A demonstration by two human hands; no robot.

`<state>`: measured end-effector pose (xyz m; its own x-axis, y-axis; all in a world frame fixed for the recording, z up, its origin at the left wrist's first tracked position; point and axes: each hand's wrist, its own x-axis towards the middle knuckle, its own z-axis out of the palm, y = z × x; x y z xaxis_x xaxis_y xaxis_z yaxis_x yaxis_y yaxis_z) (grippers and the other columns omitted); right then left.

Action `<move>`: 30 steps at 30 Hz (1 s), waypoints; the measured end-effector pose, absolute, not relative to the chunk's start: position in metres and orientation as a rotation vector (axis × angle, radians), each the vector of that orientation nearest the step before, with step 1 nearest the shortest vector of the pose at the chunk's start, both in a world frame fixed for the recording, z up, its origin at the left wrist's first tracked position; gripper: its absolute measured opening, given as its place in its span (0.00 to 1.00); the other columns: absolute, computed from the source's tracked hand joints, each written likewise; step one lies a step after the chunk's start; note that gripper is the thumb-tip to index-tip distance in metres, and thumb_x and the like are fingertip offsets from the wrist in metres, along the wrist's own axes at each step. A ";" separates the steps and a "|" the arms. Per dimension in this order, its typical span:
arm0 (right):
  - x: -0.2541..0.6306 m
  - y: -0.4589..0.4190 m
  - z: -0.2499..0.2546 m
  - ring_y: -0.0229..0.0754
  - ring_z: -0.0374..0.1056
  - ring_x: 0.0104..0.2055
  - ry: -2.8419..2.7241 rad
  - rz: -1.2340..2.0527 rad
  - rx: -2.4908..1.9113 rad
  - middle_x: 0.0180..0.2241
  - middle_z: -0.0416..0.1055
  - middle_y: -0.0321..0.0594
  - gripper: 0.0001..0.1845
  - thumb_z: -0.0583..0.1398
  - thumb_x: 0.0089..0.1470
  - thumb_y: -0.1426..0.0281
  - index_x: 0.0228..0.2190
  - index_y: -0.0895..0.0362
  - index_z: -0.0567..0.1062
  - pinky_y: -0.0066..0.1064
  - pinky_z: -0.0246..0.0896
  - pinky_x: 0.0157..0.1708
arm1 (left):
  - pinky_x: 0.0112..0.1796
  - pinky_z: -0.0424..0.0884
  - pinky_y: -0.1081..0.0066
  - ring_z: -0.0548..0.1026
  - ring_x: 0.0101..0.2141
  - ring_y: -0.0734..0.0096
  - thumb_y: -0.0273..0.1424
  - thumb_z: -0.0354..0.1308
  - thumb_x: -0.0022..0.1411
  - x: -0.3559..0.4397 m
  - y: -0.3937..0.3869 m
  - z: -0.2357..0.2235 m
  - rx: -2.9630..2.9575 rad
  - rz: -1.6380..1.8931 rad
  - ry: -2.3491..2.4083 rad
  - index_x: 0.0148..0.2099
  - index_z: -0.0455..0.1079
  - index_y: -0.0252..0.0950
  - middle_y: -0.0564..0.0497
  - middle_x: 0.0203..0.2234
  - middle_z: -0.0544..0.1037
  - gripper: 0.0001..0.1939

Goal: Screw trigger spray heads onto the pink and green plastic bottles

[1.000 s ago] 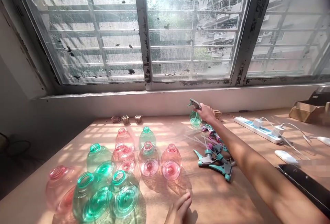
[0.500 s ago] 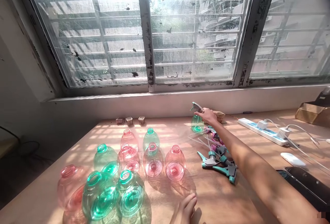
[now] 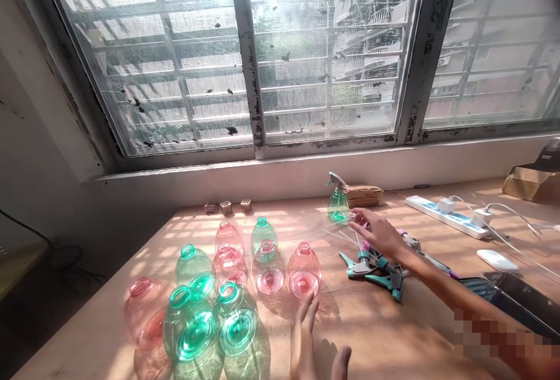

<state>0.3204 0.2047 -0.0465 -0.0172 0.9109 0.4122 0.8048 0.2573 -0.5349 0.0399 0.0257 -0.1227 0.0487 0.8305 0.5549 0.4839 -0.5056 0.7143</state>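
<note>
My right hand (image 3: 378, 231) hovers over a pile of trigger spray heads (image 3: 376, 272), its fingers stretched and apart, apparently gripping nothing. Those heads are grey with teal or pink-purple parts and have thin clear tubes; my hand and forearm cover some of them. Just beyond, a green spray bottle (image 3: 338, 205) with its trigger head fitted stands upright by the wall. At the lower middle, my left hand (image 3: 308, 339) is open, with thumb and fingers spread, close in front of a pink bottle (image 3: 305, 269). To the left stand several more topless pink bottles (image 3: 270, 272) and green bottles (image 3: 238, 321).
Behind the spray bottle lies a brown package (image 3: 365, 195). Three small boxes (image 3: 226, 208) line the table's back edge. Rightward are a white power strip (image 3: 446, 216) with plugs and cables, a white rounded object (image 3: 496, 260), a dark phone-like device (image 3: 525, 298) and a cardboard box (image 3: 531, 181).
My right hand has let go of the green spray bottle's head and come back toward me over the spray heads. My left hand has risen slightly and spread its fingers. The view has shifted a little.
</note>
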 end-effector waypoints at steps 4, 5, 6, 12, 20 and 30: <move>0.322 0.125 -0.103 0.66 0.59 0.71 -2.009 -0.004 -1.568 0.68 0.67 0.52 0.29 0.58 0.59 0.61 0.61 0.51 0.75 0.58 0.57 0.67 | 0.68 0.60 0.47 0.60 0.71 0.49 0.36 0.57 0.73 0.047 0.040 -0.059 1.945 1.578 1.424 0.72 0.57 0.47 0.43 0.72 0.63 0.29; 0.321 0.111 -0.117 0.67 0.55 0.73 -2.031 -0.072 -1.611 0.71 0.63 0.51 0.30 0.58 0.60 0.61 0.62 0.51 0.74 0.62 0.55 0.67 | 0.68 0.61 0.47 0.59 0.72 0.50 0.38 0.57 0.73 0.048 0.044 -0.047 1.934 1.587 1.428 0.72 0.56 0.49 0.45 0.72 0.63 0.29; 0.321 0.099 -0.129 0.67 0.50 0.74 -2.021 -0.122 -1.662 0.73 0.59 0.50 0.31 0.57 0.61 0.60 0.65 0.50 0.71 0.64 0.53 0.68 | 0.68 0.61 0.46 0.57 0.73 0.50 0.41 0.57 0.73 0.049 0.049 -0.037 1.930 1.564 1.447 0.73 0.54 0.51 0.46 0.72 0.62 0.30; 0.303 0.074 -0.159 0.66 0.50 0.75 -1.929 -0.120 -1.845 0.71 0.63 0.49 0.33 0.56 0.64 0.56 0.67 0.50 0.68 0.67 0.52 0.68 | 0.67 0.56 0.36 0.46 0.75 0.41 0.41 0.56 0.72 0.054 0.086 -0.047 2.144 1.358 1.466 0.75 0.43 0.40 0.34 0.73 0.53 0.38; 0.293 0.048 -0.124 0.58 0.61 0.71 -2.010 0.231 -1.569 0.68 0.69 0.47 0.30 0.55 0.68 0.64 0.69 0.51 0.64 0.53 0.62 0.68 | 0.64 0.63 0.40 0.61 0.70 0.44 0.34 0.52 0.74 0.060 0.092 -0.087 2.165 1.313 1.552 0.76 0.42 0.45 0.38 0.69 0.61 0.35; 0.299 0.054 -0.127 0.65 0.42 0.77 -1.801 -0.051 -1.785 0.74 0.52 0.58 0.31 0.54 0.68 0.65 0.68 0.63 0.65 0.65 0.38 0.73 | 0.66 0.61 0.40 0.57 0.72 0.46 0.41 0.52 0.74 0.065 0.023 -0.126 1.992 1.449 1.528 0.77 0.39 0.52 0.42 0.72 0.58 0.36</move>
<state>0.2993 0.0537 -0.1267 0.0801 0.8994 0.4298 0.9222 0.0968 -0.3744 0.0653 0.0228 -0.1256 -0.0402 0.8343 0.5499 0.5936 -0.4227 0.6848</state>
